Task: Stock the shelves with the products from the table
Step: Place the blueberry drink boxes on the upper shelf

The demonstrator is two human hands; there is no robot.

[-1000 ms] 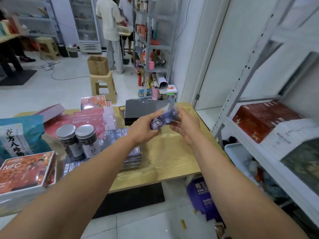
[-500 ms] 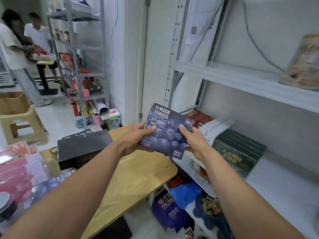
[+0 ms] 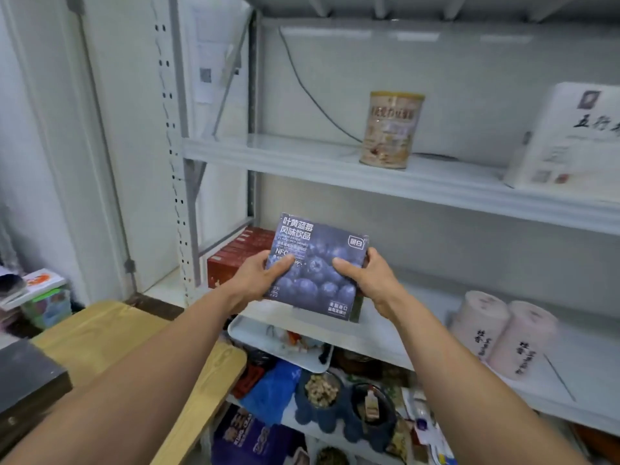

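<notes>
A flat blue box [image 3: 318,263] printed with blueberries is held upright in front of the middle shelf [image 3: 385,333]. My left hand [image 3: 258,276] grips its left edge, thumb across the front. Its right edge sits in the grip of my right hand [image 3: 369,280], thumb on the front as well. The box hangs just above the shelf's front lip, to the right of a row of red boxes [image 3: 241,253]. Part of the wooden table [image 3: 110,333] shows at lower left.
The upper shelf [image 3: 302,156] carries a beige tin [image 3: 391,129] and a white leaning box [image 3: 567,139]. Two pink rolls [image 3: 503,330] lie on the middle shelf at right. A white tray [image 3: 255,337], bags and bowls fill the space below. A dark box [image 3: 27,374] sits on the table.
I have turned from the table to the shelving. Both hands carried the blue box up and forward, from over the table to the front of the middle shelf.
</notes>
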